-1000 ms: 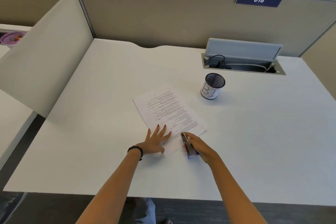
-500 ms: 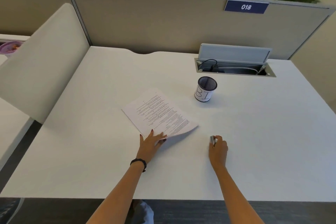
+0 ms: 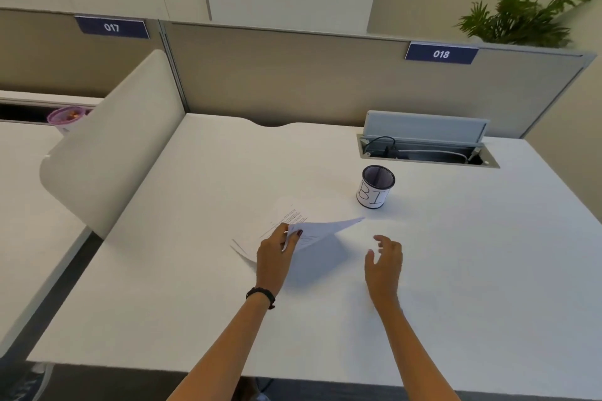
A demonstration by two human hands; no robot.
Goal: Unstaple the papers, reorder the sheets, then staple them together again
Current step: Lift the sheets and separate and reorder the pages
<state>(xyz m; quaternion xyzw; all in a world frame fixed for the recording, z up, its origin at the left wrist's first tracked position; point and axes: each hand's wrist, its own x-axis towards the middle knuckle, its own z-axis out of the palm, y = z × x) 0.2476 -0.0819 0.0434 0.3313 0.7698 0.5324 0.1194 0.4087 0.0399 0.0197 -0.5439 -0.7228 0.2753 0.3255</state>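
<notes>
Centrally on the white bench [image 3: 472,254]: papers [image 3: 321,231], lifted at the near right side, top sheet raised and bent, far left part flat on the surface with print showing. Left hand [image 3: 277,254] gripping the papers at their near edge, fingers [image 3: 294,235] curled over the raised sheet, thumb side hidden beneath; dark nail polish visible, black band [image 3: 260,296] on the wrist. Shadow of the lifted sheet cast on the bench below it. Right hand [image 3: 384,259] just beside the papers to the right, apart from them, empty, fingers [image 3: 379,239] loosely spread and slightly curled above the surface. Behind the papers and to the right, near but not touching: mesh cup [image 3: 376,186] standing upright, white label with letters on its side. Farther back, open cable hatch [image 3: 426,153] sunk in the bench, lid [image 3: 423,125] tilted up, cables inside. Grey partition [image 3: 325,75] along the far edge with signs reading 017 [image 3: 111,27] and 018 [image 3: 441,53]. Curved divider [image 3: 114,140] at the left edge; plant [image 3: 524,10] at the far right corner. Stapler not discernible anywhere in view. Blur on the papers, so sheet count unclear.
</notes>
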